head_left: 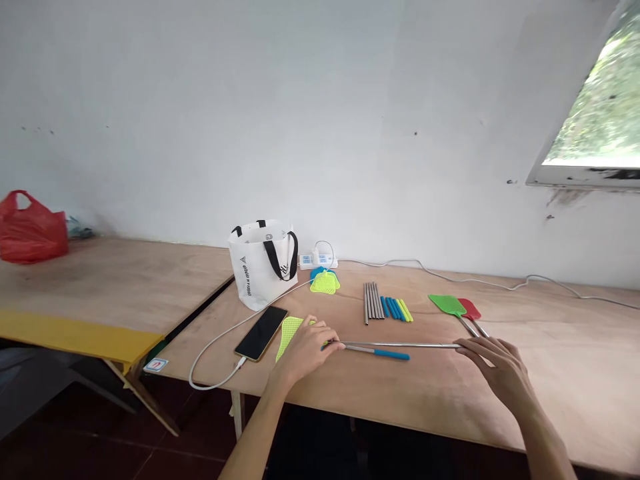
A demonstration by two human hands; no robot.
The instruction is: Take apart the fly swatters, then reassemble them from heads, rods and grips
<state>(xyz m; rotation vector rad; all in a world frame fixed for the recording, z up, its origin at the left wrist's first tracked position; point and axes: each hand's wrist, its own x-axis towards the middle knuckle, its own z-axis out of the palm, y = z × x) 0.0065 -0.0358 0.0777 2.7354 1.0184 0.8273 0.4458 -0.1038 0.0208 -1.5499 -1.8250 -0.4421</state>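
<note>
My left hand [306, 348] rests on a yellow-green swatter head [288, 331] and pinches the left end of a long metal rod [400, 345]. At the rod's right end, my right hand [493, 367] closes its fingertips on it. Just in front of the rod lies a second rod with a blue handle [391, 355]. Both hands are low over the wooden table [575, 373].
A phone [261, 333] on a white cable lies left of my left hand. Behind it stand a white tote bag [261, 264], a power strip [318, 260], swatter heads [325, 283], metal rods [373, 301], coloured handles [396, 309], and green [447, 305] and red [469, 309] swatters. A red bag [31, 227] sits far left.
</note>
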